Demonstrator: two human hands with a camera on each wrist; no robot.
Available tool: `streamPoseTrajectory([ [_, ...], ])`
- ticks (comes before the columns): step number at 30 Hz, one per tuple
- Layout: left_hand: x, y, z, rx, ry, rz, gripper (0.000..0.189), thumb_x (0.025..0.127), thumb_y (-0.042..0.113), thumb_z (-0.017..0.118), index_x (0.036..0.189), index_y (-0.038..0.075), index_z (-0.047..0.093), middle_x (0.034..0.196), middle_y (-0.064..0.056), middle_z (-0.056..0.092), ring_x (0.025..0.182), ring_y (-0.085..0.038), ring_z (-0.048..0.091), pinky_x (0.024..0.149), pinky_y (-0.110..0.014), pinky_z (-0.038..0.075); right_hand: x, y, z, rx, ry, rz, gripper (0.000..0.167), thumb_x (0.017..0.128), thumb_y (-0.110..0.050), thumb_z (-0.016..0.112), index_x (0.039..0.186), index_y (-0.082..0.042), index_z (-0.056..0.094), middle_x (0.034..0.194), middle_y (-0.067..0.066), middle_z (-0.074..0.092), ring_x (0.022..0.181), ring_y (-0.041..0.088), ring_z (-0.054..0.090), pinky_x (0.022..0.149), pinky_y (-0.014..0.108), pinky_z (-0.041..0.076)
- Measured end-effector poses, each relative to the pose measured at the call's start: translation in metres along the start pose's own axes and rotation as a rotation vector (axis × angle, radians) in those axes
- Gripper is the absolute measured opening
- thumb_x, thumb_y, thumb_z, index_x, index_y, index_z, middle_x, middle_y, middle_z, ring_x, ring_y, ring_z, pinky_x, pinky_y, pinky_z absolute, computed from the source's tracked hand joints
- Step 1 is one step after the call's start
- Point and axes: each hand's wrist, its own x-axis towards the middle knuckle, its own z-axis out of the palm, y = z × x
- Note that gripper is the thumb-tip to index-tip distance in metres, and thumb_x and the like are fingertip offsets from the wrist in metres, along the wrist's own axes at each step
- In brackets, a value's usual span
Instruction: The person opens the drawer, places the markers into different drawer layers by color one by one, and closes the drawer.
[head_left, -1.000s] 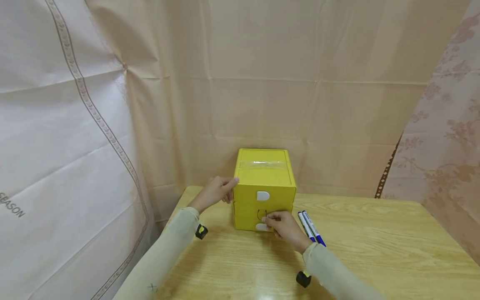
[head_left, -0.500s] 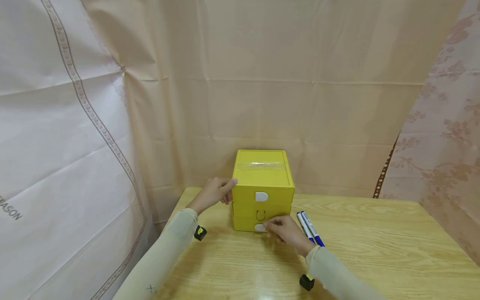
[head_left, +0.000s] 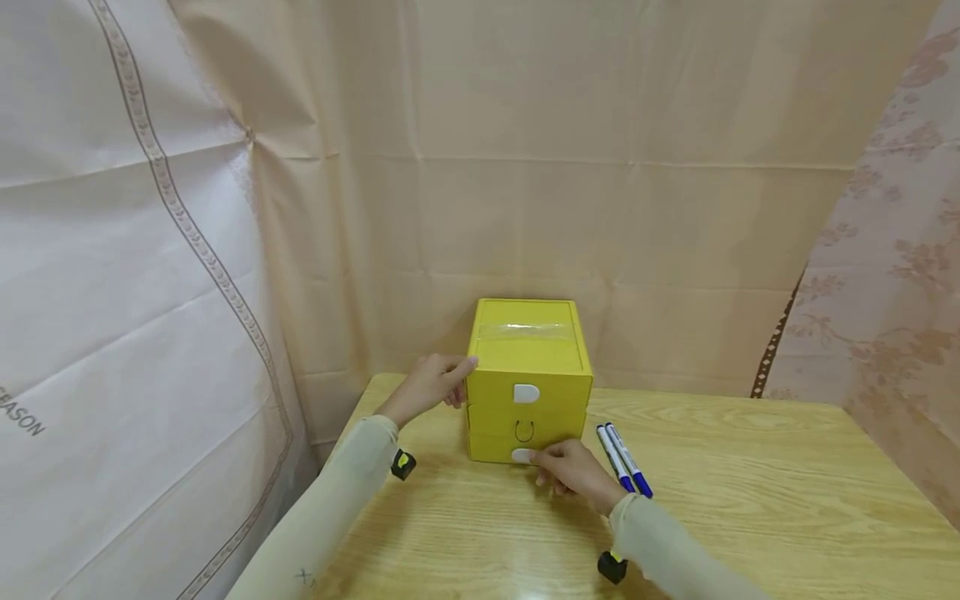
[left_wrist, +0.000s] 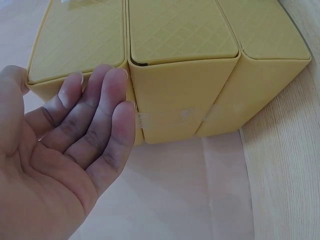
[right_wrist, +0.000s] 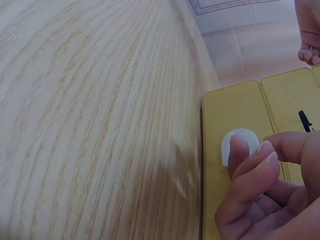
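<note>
A yellow drawer box [head_left: 532,350] stands at the table's back, three sections stacked. Its front bears an upper white tab [head_left: 527,393], a dark U-shaped mark [head_left: 523,431] and a lower white tab [head_left: 521,456]. My left hand [head_left: 431,386] rests at the upper left corner, thumb at the front edge; in the left wrist view its fingers [left_wrist: 115,90] lie loosely bent beside the box. At the lower white tab, my right hand [head_left: 573,468] pinches with thumb and fingertips. In the right wrist view fingers [right_wrist: 239,150] cover part of that tab [right_wrist: 230,137].
Two white markers with blue ends, one [head_left: 615,458] beside the other [head_left: 628,460], lie right of the box on the wooden table [head_left: 750,483]. A beige cloth [head_left: 525,167] hangs behind, and a white cloth [head_left: 112,333] hangs at the left.
My right hand has moved slightly down from near the U-shaped mark to the lower white tab. My left hand stays at the box corner, and the drawers look unmoved.
</note>
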Motion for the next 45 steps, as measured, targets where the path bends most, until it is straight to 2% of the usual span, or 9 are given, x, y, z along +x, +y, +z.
streamPoseTrajectory([
  [7, 0.001, 0.001, 0.0, 0.017, -0.003, 0.024, 0.055, 0.109, 0.05, 0.044, 0.08, 0.01, 0.068, 0.072, -0.007, 0.07, 0.066, -0.026, 0.07, 0.066, -0.037, 0.06, 0.005, 0.002, 0.003, -0.007, 0.028, 0.029, 0.039, 0.104, -0.034, 0.063, 0.1, 0.002, 0.077, 0.073, 0.006, 0.069, 0.047, 0.007, 0.043, 0.042, 0.021, 0.033],
  [14, 0.001, -0.002, 0.0, -0.01, -0.008, 0.014, 0.055, 0.109, 0.052, 0.045, 0.08, 0.01, 0.067, 0.072, -0.008, 0.069, 0.07, -0.035, 0.071, 0.066, -0.036, 0.059, 0.006, 0.005, 0.007, 0.003, 0.067, 0.056, 0.04, 0.104, -0.036, 0.062, 0.1, 0.002, 0.076, 0.072, 0.006, 0.069, 0.045, 0.006, 0.042, 0.041, 0.02, 0.033],
  [20, 0.001, -0.002, 0.0, -0.009, -0.006, 0.016, 0.055, 0.109, 0.051, 0.045, 0.08, 0.01, 0.067, 0.072, -0.007, 0.069, 0.069, -0.032, 0.071, 0.065, -0.035, 0.059, 0.006, 0.006, 0.009, 0.043, 0.071, 0.08, 0.042, 0.105, -0.037, 0.061, 0.101, 0.003, 0.074, 0.073, 0.008, 0.071, 0.046, 0.006, 0.042, 0.043, 0.02, 0.036],
  [24, 0.001, -0.002, 0.0, -0.009, -0.003, 0.016, 0.055, 0.109, 0.051, 0.045, 0.08, 0.01, 0.067, 0.072, -0.007, 0.07, 0.067, -0.03, 0.071, 0.065, -0.036, 0.059, 0.007, 0.007, 0.009, 0.059, 0.073, 0.089, 0.045, 0.105, -0.039, 0.059, 0.103, 0.004, 0.073, 0.074, 0.008, 0.071, 0.046, 0.006, 0.042, 0.043, 0.02, 0.036],
  [32, 0.0, -0.002, 0.0, -0.019, -0.007, 0.001, 0.056, 0.108, 0.053, 0.046, 0.08, 0.009, 0.066, 0.073, -0.01, 0.07, 0.072, -0.039, 0.071, 0.066, -0.038, 0.06, 0.005, 0.007, 0.011, 0.078, 0.076, 0.095, 0.045, 0.105, -0.039, 0.059, 0.103, 0.004, 0.072, 0.073, 0.007, 0.071, 0.046, 0.006, 0.042, 0.043, 0.02, 0.035],
  [39, -0.001, 0.0, 0.0, -0.018, -0.004, 0.001, 0.056, 0.109, 0.05, 0.046, 0.08, 0.008, 0.066, 0.073, -0.009, 0.069, 0.068, -0.031, 0.071, 0.067, -0.039, 0.06, 0.001, 0.005, 0.012, 0.102, 0.071, 0.088, 0.046, 0.105, -0.04, 0.06, 0.103, 0.004, 0.072, 0.071, 0.004, 0.069, 0.048, 0.007, 0.042, 0.045, 0.021, 0.036],
  [45, -0.001, 0.0, 0.001, -0.028, -0.004, -0.009, 0.056, 0.108, 0.052, 0.046, 0.08, 0.009, 0.067, 0.072, -0.007, 0.069, 0.068, -0.031, 0.071, 0.071, -0.049, 0.06, 0.002, 0.008, 0.012, 0.121, 0.068, 0.094, 0.045, 0.104, -0.04, 0.059, 0.106, 0.003, 0.072, 0.071, 0.003, 0.069, 0.047, 0.005, 0.04, 0.043, 0.02, 0.034],
])
